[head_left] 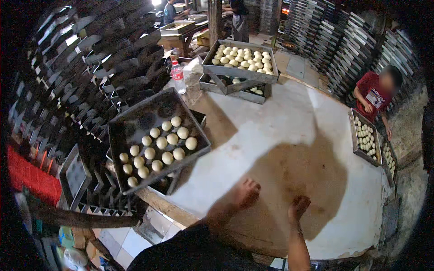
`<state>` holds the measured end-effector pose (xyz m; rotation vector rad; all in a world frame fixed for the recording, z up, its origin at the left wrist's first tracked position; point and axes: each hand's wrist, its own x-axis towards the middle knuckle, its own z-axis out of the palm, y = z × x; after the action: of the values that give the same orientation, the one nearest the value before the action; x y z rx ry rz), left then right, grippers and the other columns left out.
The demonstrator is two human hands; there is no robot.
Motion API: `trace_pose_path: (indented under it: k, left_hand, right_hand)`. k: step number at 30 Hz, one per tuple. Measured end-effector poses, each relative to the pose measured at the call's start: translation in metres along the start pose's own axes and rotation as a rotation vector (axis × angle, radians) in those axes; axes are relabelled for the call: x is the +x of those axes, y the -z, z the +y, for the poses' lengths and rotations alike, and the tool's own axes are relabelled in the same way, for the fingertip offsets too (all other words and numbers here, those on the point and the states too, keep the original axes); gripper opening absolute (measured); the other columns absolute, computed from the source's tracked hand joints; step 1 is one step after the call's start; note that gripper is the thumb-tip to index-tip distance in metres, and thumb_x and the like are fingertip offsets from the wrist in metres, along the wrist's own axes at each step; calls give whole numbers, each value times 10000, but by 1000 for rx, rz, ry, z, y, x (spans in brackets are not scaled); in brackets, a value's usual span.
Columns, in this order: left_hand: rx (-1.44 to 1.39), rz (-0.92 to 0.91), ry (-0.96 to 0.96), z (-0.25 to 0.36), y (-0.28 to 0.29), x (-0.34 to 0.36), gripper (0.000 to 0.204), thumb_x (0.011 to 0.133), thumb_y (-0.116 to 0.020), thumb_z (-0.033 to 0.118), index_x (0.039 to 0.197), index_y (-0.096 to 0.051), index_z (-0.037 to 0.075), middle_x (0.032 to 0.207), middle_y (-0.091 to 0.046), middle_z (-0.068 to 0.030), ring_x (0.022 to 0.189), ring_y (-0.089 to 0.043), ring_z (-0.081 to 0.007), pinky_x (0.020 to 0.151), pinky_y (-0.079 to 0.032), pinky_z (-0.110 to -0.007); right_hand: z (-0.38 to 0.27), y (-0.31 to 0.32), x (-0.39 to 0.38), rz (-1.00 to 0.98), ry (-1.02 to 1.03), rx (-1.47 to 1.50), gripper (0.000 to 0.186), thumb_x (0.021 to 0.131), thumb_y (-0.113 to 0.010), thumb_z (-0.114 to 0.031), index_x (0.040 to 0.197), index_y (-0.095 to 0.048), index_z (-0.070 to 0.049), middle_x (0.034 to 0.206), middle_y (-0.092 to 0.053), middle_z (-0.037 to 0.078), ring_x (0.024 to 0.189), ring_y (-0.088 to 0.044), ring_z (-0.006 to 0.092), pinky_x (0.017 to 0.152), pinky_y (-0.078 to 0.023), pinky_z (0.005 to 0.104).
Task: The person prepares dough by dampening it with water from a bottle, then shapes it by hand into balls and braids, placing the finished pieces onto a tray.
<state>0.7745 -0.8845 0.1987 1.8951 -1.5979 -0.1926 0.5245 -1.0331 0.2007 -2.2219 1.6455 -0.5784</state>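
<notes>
Left hand [246, 193] is laid palm-down on the table [289, 117], fingers loosely curled, nothing gripped. Right hand [299, 207] is curled on the brown patch [298, 180] just beside it; whether anything is enclosed cannot be told. Near the left hand, a tray [135, 119] of dough balls [161, 142] is propped tilted on other trays. Further off are seen a bottle [177, 77], a full tray [212, 67], and a person in red [373, 92] beside more trays [357, 149].

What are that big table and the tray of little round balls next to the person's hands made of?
The table looks like stone or concrete, pale and dusted with flour, worn brown near the hands; I can't tell which. Its near edge looks like wood. The tray looks like dark, dull, well-used sheet metal. The balls look like soft raw dough, pale and smooth.
</notes>
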Motion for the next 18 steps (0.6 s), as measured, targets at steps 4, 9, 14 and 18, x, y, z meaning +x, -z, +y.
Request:
trace_pose_path:
  k: [4,9,14,18]
  left_hand:
    - [276,151,-182,9,29,-76,200,837,-542,129,1032,-570,93,1079,-514,-139,1045,-479,-310,857,-430,-421]
    - [-836,-387,308,-7,113,-59,396,815,-547,66,1203,-469,41,1064,-529,-133,975,-532,-261,798,-477,-400]
    - [-926,-256,-73,-32,111,-52,503,819,-532,27,1301,-389,27,1024,-550,-118,905,-560,-206,811,-485,-390]
    - [-956,-70,-48,1,161,-39,407,831,-547,41,1222,-435,26,989,-572,-157,948,-576,-262,819,-484,-401]
  right_hand:
    - [10,-6,-35,215,163,96,181,885,-528,-185,874,-506,-6,882,-538,114,854,-495,247,783,-400,393]
    - [-38,-20,-76,-463,-146,763,406,935,-492,-348,1174,-528,-21,944,-622,90,856,-576,209,736,-481,391]
    - [-206,-38,-121,-377,475,295,326,924,-520,-277,1136,-525,-30,898,-645,90,695,-609,183,629,-505,327]
    - [-227,-5,-112,-328,361,450,342,953,-506,-283,1172,-533,-22,863,-642,71,657,-579,182,599,-485,330]
